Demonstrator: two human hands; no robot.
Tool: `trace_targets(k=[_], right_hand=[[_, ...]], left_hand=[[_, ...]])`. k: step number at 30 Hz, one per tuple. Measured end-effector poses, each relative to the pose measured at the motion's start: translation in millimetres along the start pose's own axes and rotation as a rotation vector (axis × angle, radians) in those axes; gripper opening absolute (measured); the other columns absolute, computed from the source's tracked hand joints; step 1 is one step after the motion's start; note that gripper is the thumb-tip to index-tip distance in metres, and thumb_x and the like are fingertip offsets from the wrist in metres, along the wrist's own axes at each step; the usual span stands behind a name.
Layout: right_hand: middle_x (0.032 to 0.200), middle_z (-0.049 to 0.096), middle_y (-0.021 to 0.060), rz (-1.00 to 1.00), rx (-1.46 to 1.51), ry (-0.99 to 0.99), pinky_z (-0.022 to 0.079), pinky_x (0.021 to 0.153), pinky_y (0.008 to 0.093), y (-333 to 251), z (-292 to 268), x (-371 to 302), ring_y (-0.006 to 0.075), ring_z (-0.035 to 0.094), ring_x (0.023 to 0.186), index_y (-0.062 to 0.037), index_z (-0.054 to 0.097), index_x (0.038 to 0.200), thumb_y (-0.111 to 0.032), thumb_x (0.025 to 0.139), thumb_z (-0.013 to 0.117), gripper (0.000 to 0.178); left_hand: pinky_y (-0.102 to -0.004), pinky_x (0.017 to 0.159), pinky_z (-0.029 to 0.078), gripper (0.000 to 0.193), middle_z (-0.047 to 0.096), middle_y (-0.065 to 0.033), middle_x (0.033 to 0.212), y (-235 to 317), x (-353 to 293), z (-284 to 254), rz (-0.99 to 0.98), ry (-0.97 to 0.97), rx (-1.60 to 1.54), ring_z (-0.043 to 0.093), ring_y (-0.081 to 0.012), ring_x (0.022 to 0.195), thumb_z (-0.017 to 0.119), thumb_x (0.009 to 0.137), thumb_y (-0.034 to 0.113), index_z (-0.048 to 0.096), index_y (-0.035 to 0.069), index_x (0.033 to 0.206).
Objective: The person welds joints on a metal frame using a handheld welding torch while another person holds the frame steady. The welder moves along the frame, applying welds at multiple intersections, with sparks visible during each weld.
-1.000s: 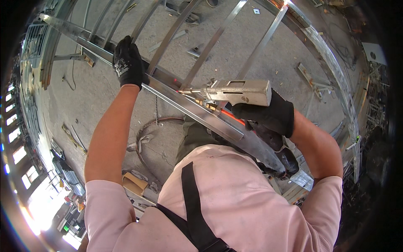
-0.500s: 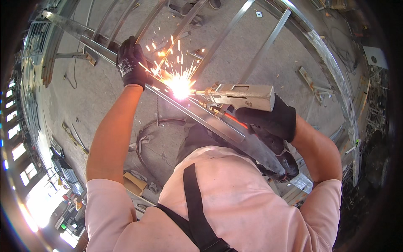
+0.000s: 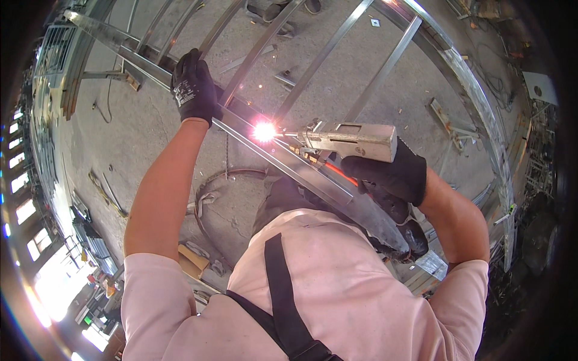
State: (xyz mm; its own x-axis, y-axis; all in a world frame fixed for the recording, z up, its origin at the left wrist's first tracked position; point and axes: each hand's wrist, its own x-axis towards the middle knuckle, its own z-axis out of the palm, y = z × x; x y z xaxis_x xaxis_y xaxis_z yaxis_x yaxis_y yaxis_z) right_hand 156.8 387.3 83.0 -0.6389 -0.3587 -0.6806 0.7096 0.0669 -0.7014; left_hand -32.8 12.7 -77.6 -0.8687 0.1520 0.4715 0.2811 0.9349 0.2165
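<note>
My right hand, in a black glove, is closed around the grip of a silver welding gun. The gun's nozzle points left, and a bright pinkish-white glow burns at its tip, on the metal beam. My left hand, gloved in black with pale print, is closed over a long metal bar just up and left of the glow. That bar lies along a wider beam slanting from upper left to lower right. An orange-red hose runs below the gun; my right fingers are partly hidden.
Several crossbars join the beam to a curved metal rail at the far right. A dark hose curls on the concrete floor to the left of my legs. A cardboard box and loose metal pieces lie about.
The large spray of sparks has shrunk to a compact glow with a few specks. The gun and its glow have shifted very slightly right; both hands keep their holds.
</note>
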Motion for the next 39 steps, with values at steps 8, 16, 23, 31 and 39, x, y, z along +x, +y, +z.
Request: trace_targets(k=[8, 16, 23, 31, 39], right_hand=[[0.093, 0.068, 0.0026, 0.019, 0.026, -0.008, 0.054, 0.060, 0.0290, -6.3, 0.0, -4.3, 0.0112, 0.065, 0.067, -0.0022, 0.061, 0.137, -0.015, 0.094, 0.074, 0.048], [0.094, 0.069, 0.0032, 0.023, -0.007, -0.024, 0.054, 0.061, 0.0293, -6.6, -2.0, -4.6, 0.0116, 0.065, 0.069, -0.0025, 0.059, 0.140, -0.016, 0.094, 0.074, 0.050], [0.095, 0.069, 0.0042, -0.025, 0.009, -0.073, 0.054, 0.059, 0.0292, -10.5, -3.5, -6.0, 0.0118, 0.064, 0.068, -0.0030, 0.056, 0.146, -0.016, 0.095, 0.073, 0.055], [0.095, 0.070, 0.0039, 0.029, 0.013, -0.041, 0.054, 0.060, 0.0286, -8.6, -3.8, -8.4, 0.0110, 0.064, 0.069, -0.0036, 0.055, 0.146, -0.018, 0.095, 0.075, 0.058], [0.101, 0.071, 0.0044, 0.026, 0.036, -0.042, 0.055, 0.061, 0.0280, -9.6, -2.9, -11.4, 0.0105, 0.063, 0.070, -0.0040, 0.056, 0.146, -0.019, 0.094, 0.074, 0.057]], left_hand=[[-0.0479, 0.110, 0.047, 0.037, 0.068, -0.0185, 0.130, -8.7, 0.1, 6.1, 0.024, -0.017, 0.024, 0.062, -0.0371, 0.124, 0.049, 0.103, 0.025, 0.068, 0.005, 0.129], [-0.0470, 0.108, 0.048, 0.037, 0.068, -0.0186, 0.130, -6.0, -0.1, 3.9, -0.019, -0.040, 0.003, 0.062, -0.0367, 0.124, 0.049, 0.103, 0.024, 0.068, 0.005, 0.128], [-0.0477, 0.108, 0.048, 0.036, 0.068, -0.0185, 0.130, -8.9, -2.1, 5.3, -0.017, -0.072, 0.039, 0.061, -0.0367, 0.125, 0.050, 0.103, 0.024, 0.068, 0.007, 0.129], [-0.0478, 0.110, 0.047, 0.038, 0.066, -0.0176, 0.134, -11.0, -1.2, 6.1, 0.025, -0.061, 0.064, 0.060, -0.0361, 0.127, 0.049, 0.104, 0.026, 0.066, 0.007, 0.132], [-0.0487, 0.109, 0.047, 0.038, 0.066, -0.0182, 0.134, -11.7, -1.3, 7.6, 0.031, -0.045, 0.029, 0.060, -0.0375, 0.126, 0.049, 0.104, 0.026, 0.066, 0.007, 0.132]])
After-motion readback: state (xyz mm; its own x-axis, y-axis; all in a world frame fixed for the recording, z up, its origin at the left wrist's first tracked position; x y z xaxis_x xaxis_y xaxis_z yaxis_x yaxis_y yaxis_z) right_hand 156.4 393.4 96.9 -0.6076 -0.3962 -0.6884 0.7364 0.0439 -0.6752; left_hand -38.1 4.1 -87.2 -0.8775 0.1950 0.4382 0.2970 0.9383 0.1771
